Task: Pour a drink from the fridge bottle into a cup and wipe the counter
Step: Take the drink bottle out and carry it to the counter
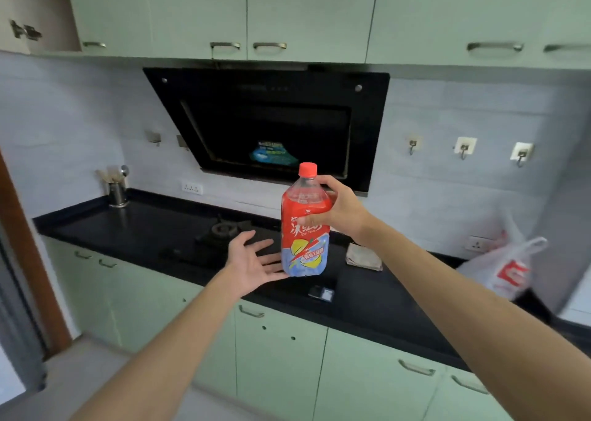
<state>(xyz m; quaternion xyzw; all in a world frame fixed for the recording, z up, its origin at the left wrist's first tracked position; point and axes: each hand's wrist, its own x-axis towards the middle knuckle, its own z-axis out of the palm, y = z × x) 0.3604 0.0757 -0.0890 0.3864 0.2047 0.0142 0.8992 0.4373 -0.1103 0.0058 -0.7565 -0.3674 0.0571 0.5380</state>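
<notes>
The ice-tea bottle (pixel 305 228), red cap on, is held upright in the air above the black counter (pixel 128 228), in front of the range hood (pixel 271 116). The right grip (pixel 340 209) curls round the bottle's shoulder, thumb on the label. The left grip (pixel 252 260) is spread, palm up, at the bottle's base; I cannot tell whether it touches. Left of the bottle sits a gas burner (pixel 224 228), just right of it a folded cloth (pixel 364 257), farther right a white plastic bag (pixel 508 270), and far left a metal utensil holder (pixel 117 192).
</notes>
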